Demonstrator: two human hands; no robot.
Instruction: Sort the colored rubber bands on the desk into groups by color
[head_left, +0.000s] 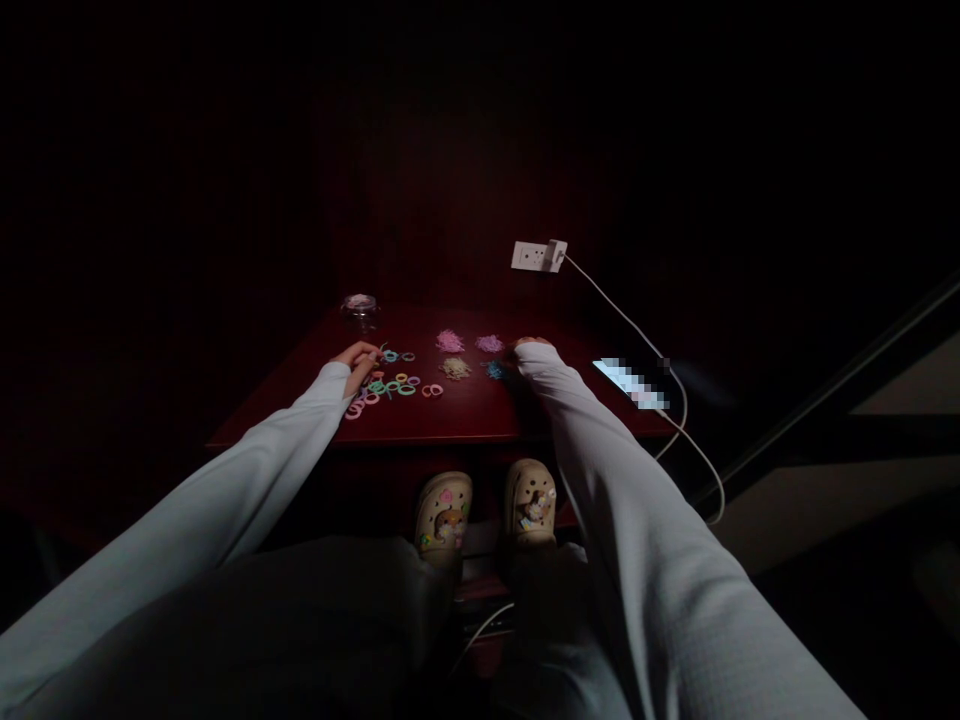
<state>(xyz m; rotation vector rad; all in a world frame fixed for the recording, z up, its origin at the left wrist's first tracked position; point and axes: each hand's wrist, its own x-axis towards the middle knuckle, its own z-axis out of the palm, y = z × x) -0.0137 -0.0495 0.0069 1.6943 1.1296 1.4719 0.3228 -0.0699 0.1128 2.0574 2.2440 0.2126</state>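
Observation:
My left hand (pixel 359 362) rests on a dark red table (pixel 465 415), fingers curled at the edge of a scatter of several small coloured rings (pixel 396 384); whether it pinches one I cannot make out. My right hand (pixel 531 346) is mostly covered by its pale sleeve, only the knuckles showing, beside a small blue heap (pixel 494 370). Between the hands lie little sorted heaps of tiny bands: light pink (pixel 449 341), darker pink (pixel 489 344) and cream (pixel 454 368).
A small glass jar (pixel 360 309) with pink contents stands at the table's back left. A lit phone (pixel 631 383) lies at the right edge, its white cable (pixel 637 330) running to a wall socket (pixel 538 256). My feet in cream clogs (pixel 487 510) rest under the table. Surroundings are dark.

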